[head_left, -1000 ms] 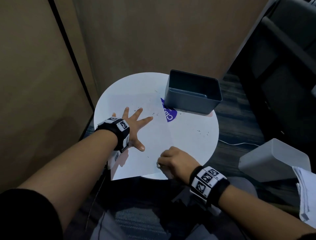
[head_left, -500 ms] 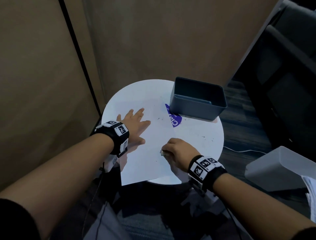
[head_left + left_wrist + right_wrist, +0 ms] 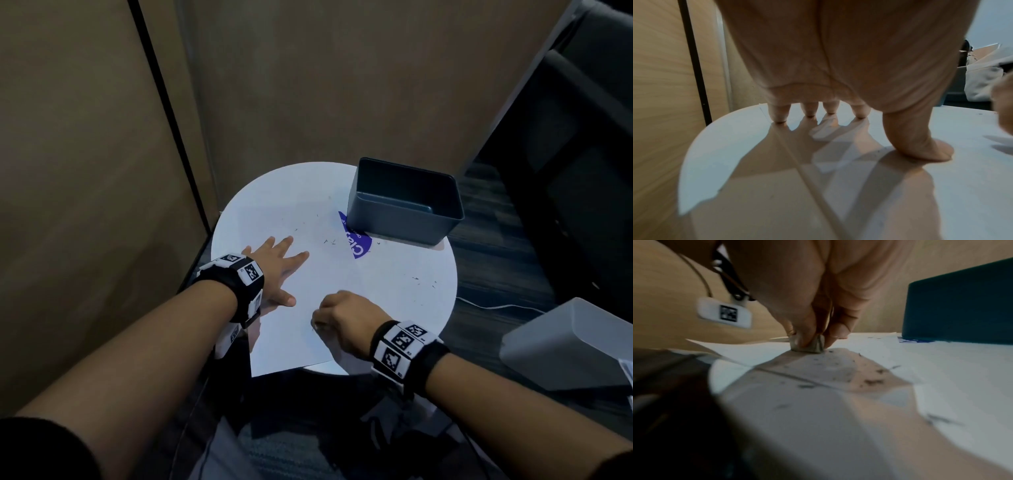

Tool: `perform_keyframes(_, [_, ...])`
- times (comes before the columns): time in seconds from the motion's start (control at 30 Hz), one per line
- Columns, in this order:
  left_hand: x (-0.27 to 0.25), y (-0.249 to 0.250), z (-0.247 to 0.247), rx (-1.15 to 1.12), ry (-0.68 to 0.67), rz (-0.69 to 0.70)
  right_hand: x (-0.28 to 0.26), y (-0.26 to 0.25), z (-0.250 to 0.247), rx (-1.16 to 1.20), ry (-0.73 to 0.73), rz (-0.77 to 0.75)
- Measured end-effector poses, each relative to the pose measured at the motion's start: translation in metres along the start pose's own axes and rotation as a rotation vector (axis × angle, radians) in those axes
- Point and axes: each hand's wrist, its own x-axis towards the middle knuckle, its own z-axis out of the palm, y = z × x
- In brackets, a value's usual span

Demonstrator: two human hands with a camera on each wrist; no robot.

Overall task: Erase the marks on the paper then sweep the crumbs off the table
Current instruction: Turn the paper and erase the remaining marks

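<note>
**Eraser on paper, left hand bracing the sheet**

The paper (image 3: 294, 329) lies on the round white table (image 3: 428, 308), its near corner overhanging the table's near edge.

Left hand (image 3: 277, 270): flat on the left part of the paper, palm down, fingers straight and spread. In the left wrist view the fingertips (image 3: 779, 116) and thumb press down at the sheet's left edge. The grip is apart and holds nothing.

Right hand (image 3: 346, 318): curled, positioned at the near right part of the paper. In the right wrist view its thumb and fingers pinch a small pale eraser (image 3: 807, 345), and the eraser's lower face touches the sheet. The grip is clamped on the eraser.

Crumbs (image 3: 330, 241): dark flecks lie scattered on the paper beyond the left hand, on the bare table to the right (image 3: 424, 281), and just in front of the eraser (image 3: 871, 381). Marks on the paper cannot be told apart from the crumbs.

A dark bin (image 3: 404, 202) stands on the far right part of the table, resting partly on a blue sticker (image 3: 356, 243). A pale container (image 3: 565, 346) sits beside the table at lower right, off its surface.
</note>
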Motion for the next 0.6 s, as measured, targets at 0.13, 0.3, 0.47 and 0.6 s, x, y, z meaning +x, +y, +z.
perform_keyframes(0.13, [0.005,0.000,0.001,-0.030,-0.003,-0.003,0.007,0.009,-0.020,0.048,0.050,0.092])
perform_keyframes(0.3, [0.004,0.000,0.001,-0.031,-0.005,-0.007,0.024,0.017,-0.009,0.047,0.136,0.122])
perform_keyframes(0.47, [0.006,-0.004,0.005,-0.039,0.001,0.005,-0.010,0.010,0.003,0.027,0.027,-0.009])
perform_keyframes(0.6, [0.007,-0.006,0.004,-0.036,0.014,0.006,-0.002,0.013,-0.021,0.024,-0.033,0.064])
